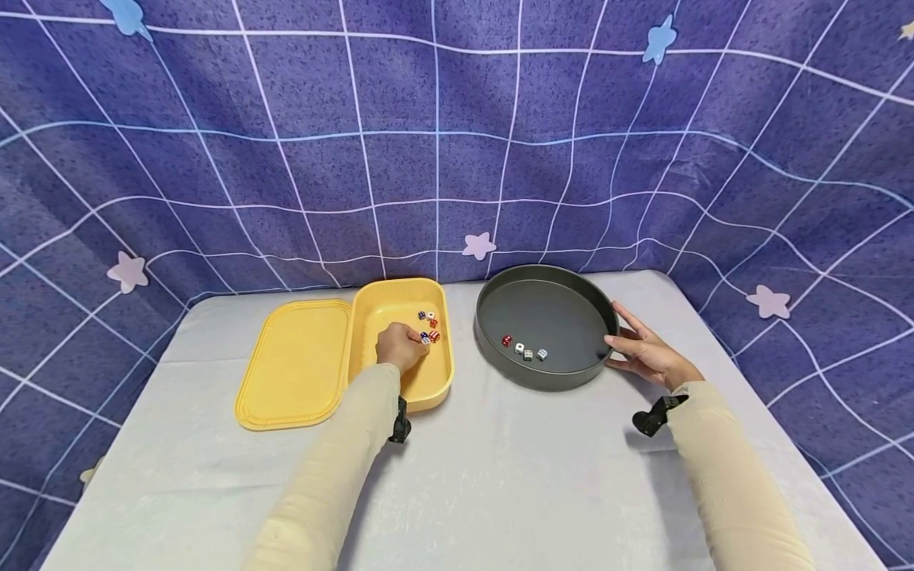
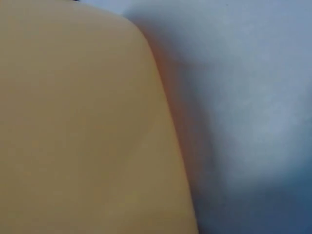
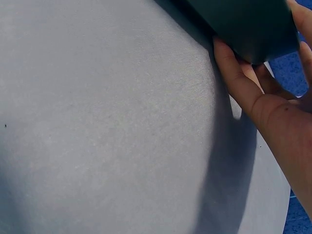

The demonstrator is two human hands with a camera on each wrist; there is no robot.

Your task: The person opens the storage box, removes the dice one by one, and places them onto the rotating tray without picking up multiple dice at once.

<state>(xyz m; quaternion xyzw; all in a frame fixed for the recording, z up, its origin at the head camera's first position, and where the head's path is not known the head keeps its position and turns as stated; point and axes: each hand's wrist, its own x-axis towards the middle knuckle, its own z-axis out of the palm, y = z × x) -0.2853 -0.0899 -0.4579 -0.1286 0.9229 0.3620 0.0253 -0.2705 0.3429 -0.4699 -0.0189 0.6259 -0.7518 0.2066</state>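
Left hand (image 1: 400,346) is down inside the yellow box (image 1: 435,381), fingers curled over the cluster of dice (image 1: 430,325) near the box's far right corner; the grip looks like a pinch on one die (image 1: 425,339) at the fingertips, but the knuckles hide the contact, so can't confirm it's actually seated; left wrist view is just blurred yellow wall (image 2: 87,126) and table (image 2: 253,97), no help.

Right hand (image 1: 646,355) is spread against the right outer wall of the dark round pan (image 1: 493,349), thumb and fingers touching the rim, steadying not lifting; right wrist view shows fingers (image 3: 234,73) pressed to the pan wall (image 3: 243,24). Pan holds four dice (image 1: 524,350) near its front-left edge. Box lid (image 1: 296,365) lies open flat to the left.

Risks, as I judge them:
- small die, shallow fingertip pinch; it could slip on the lift and bounce off the table
- curled fingers crowd the neighbours; may drag or pick two
- gap between box and pan is bare table; a drop there rolls
- a hard release into the pan could make the die skitter; right hand's hold limits pan slide only
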